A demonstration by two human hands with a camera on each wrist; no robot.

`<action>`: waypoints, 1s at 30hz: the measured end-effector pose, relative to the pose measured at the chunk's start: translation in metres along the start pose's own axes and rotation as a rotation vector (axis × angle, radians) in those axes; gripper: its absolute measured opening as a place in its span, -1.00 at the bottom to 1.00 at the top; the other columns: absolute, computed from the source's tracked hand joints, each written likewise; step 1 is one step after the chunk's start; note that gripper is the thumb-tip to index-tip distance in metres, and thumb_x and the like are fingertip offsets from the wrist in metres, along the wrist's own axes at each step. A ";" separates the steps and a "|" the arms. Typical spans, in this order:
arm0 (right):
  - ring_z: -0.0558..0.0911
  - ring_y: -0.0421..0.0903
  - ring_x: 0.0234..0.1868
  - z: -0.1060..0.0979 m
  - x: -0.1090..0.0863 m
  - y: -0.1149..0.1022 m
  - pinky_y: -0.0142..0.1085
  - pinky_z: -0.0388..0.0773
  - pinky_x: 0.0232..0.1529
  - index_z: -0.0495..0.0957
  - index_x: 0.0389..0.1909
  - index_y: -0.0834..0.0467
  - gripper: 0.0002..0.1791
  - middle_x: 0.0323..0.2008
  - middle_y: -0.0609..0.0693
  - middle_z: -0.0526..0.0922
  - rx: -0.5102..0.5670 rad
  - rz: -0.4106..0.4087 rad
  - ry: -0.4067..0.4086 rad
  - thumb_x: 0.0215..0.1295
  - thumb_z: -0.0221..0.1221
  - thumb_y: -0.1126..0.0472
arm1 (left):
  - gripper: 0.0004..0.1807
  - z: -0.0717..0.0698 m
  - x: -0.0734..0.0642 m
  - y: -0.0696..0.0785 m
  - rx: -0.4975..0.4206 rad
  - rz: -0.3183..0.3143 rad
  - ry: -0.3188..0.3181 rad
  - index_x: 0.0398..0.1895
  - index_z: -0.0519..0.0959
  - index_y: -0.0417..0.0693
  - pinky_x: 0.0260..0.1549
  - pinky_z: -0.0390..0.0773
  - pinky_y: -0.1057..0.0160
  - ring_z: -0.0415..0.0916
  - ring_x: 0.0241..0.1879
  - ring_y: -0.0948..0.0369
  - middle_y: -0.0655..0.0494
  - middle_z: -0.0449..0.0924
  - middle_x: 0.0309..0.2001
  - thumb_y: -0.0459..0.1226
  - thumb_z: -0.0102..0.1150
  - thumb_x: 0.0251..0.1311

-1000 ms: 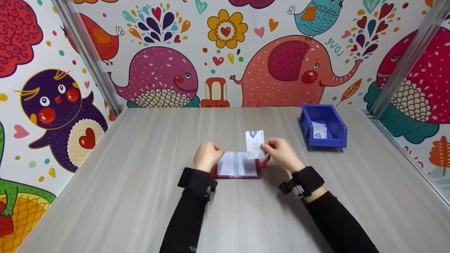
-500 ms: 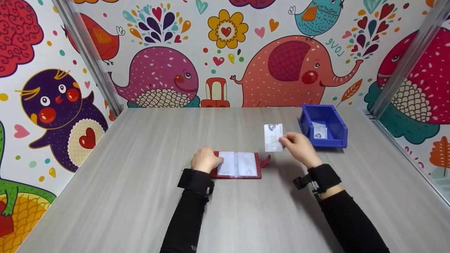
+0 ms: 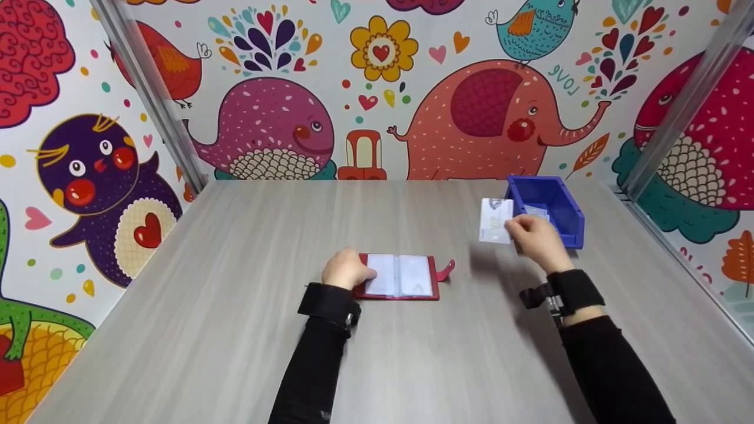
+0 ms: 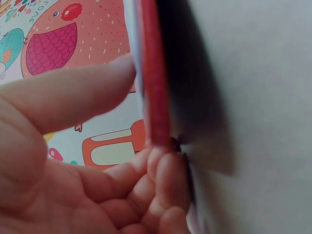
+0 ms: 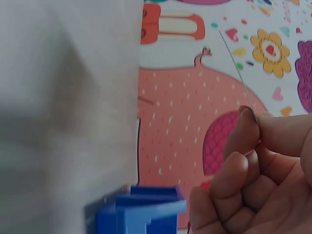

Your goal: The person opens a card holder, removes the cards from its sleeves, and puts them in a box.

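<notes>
A red card holder (image 3: pixel 415 275) lies spread on the table, its clear sleeves facing up and its strap sticking out to the right. At its left edge, my left hand (image 3: pixel 344 268) grips the cover. The left wrist view shows the thumb (image 4: pixel 105 85) on the inner side and curled fingers at the red edge (image 4: pixel 155 73). My right hand (image 3: pixel 539 238) pinches a white VIP card (image 3: pixel 495 221) between thumb and fingers, above the table and in front of the blue bin (image 3: pixel 568 206). In the right wrist view the card (image 5: pixel 237 73) appears edge-on.
More white cards (image 3: pixel 537 212) lie inside the blue bin, partly hidden by my right hand. The grey wood-grain table (image 3: pixel 235 247) meets patterned walls at the back and sides, with metal posts (image 3: pixel 150 94) at the corners.
My right hand has carried the VIP card from over the card holder to the right, up to the blue bin. The left hand has settled lower onto the holder's left edge.
</notes>
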State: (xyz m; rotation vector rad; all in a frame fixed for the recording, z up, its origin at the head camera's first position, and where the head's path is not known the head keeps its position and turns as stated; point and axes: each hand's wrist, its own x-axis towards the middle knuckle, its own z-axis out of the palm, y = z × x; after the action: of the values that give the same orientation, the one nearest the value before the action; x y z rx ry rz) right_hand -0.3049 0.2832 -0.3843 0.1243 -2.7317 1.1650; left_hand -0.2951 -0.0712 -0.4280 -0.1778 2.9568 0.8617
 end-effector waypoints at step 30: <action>0.39 0.11 -0.20 -0.061 0.030 0.045 -0.19 0.33 -0.29 0.40 -0.03 0.45 -0.58 -0.22 0.24 0.41 -0.081 0.258 0.039 0.57 -0.23 0.14 | -0.59 0.006 0.004 0.000 0.025 -0.020 0.005 -0.20 0.59 -0.24 -0.26 0.54 0.11 0.52 -0.29 0.06 -0.02 0.59 -0.28 -0.15 0.44 -0.05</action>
State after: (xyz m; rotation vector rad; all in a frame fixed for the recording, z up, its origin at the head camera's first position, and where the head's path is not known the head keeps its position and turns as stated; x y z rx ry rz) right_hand -0.3331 0.3580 -0.3685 -0.2665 -2.8167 1.0998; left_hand -0.2985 -0.0686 -0.4337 -0.2075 2.9634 0.8228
